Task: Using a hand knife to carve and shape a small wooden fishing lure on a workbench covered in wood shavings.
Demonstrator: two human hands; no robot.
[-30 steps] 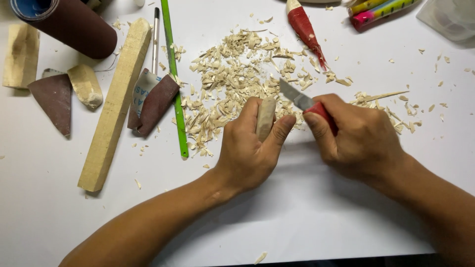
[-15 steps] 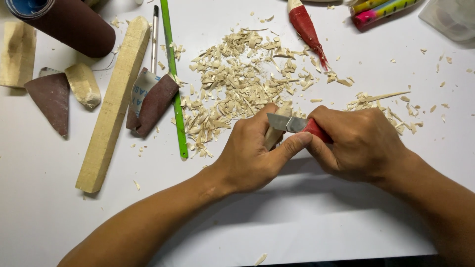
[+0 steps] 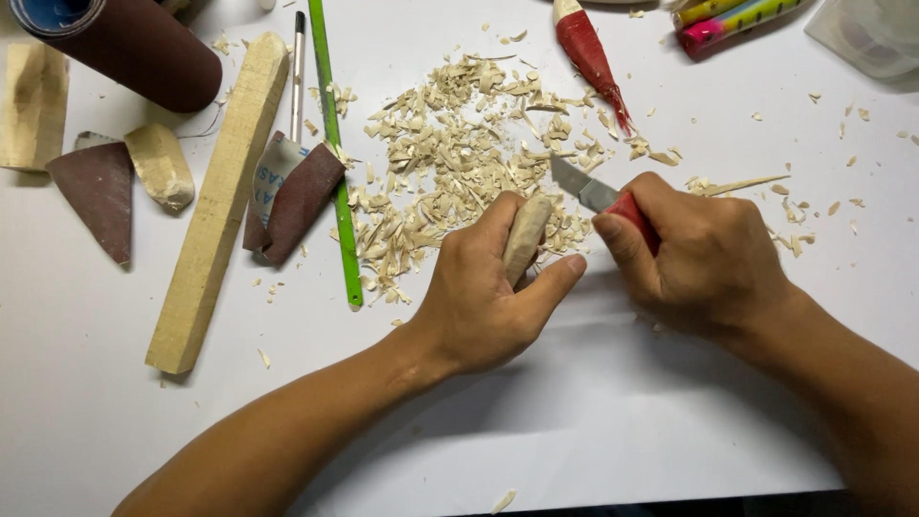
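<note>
A small pale wooden piece with a rounded tip [image 3: 526, 235] sits in the left hand [image 3: 479, 297], near the middle of the white table [image 3: 593, 431]. The fingers are wrapped tight around it, so only its top end shows — the rest is hidden inside the fist. The right hand [image 3: 708, 254] is closed tight on a knife with a red handle [image 3: 598, 196]. Most of the handle is covered by the fingers; the grey blade sticks out up and to the left, just beside the wooden piece, but not touching it as far as can be seen.

Behind both hands lies a big heap of pale wood chips [image 3: 459, 163]. To the left of it lie a thin green stick [image 3: 333, 153], a folded scrap of brown sandpaper [image 3: 292, 201] and a long square bar of light wood [image 3: 222, 196]. A dark brown roll of sandpaper [image 3: 134, 48] is cut off at the top edge — so is a red and white carved fish shape [image 3: 589, 53].
</note>
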